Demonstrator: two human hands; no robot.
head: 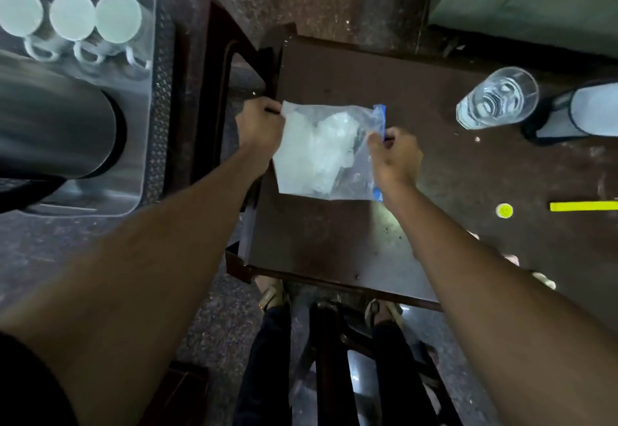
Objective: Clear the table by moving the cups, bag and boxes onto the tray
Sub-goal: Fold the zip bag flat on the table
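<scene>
A clear plastic zip bag (321, 151) with a blue seal strip and pale contents is held over the left end of the dark brown table (334, 241). My left hand (262, 129) pinches its upper left corner, and my right hand (394, 154) grips its right edge by the blue strip. At the far left stands a clear plastic tray (147, 98) holding three white cups (72, 14) turned upside down and a large dark metal vessel (57, 124). A clear drinking glass (498, 98) stands on the table's right side.
A grey and black object (575, 111) lies at the right edge beside the glass. On the table's right part sit a small yellow cap (504, 210) and a yellow strip (583, 206). A dark chair frame (207, 91) stands between tray and table. My legs and sandals (274, 292) show below.
</scene>
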